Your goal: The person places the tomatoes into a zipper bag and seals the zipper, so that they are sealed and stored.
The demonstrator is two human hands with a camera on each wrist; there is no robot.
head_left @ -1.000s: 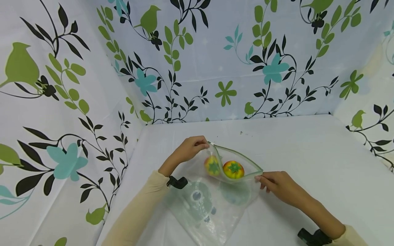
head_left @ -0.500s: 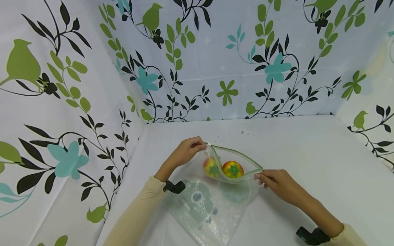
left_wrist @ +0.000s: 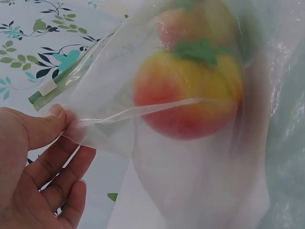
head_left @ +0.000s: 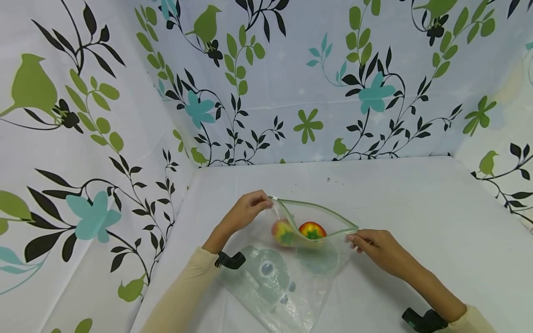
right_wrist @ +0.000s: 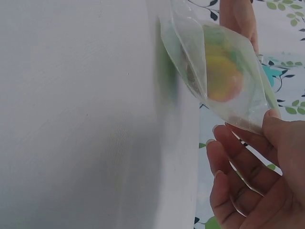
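Observation:
A clear slider zip bag (head_left: 272,282) with a green-edged mouth and printed pale-green shapes is stretched between both hands. My left hand (head_left: 247,210) pinches its left top corner, right beside the white slider (left_wrist: 47,87). The opposite corner is pinched between thumb and forefinger of my right hand (head_left: 378,247); its other fingers curl loosely below in the right wrist view. Inside the bag are two red-and-yellow, tomato-like fruits with green leafy tops. One fruit (head_left: 312,230) shows through the parted mouth, while the other fruit (left_wrist: 188,95) appears blurred behind the plastic.
The white table (head_left: 416,199) extends under and around the bag, with a few small dark specks behind it. Patterned cloth (head_left: 266,92) with birds and leaves hangs at the back and both sides. Black camera mounts (head_left: 231,260) are strapped to both wrists.
My left hand has moved left and slightly down with its bag corner, stretching the mouth wider and flatter. The fruits sit a little lower behind the front edge. My right hand has barely moved.

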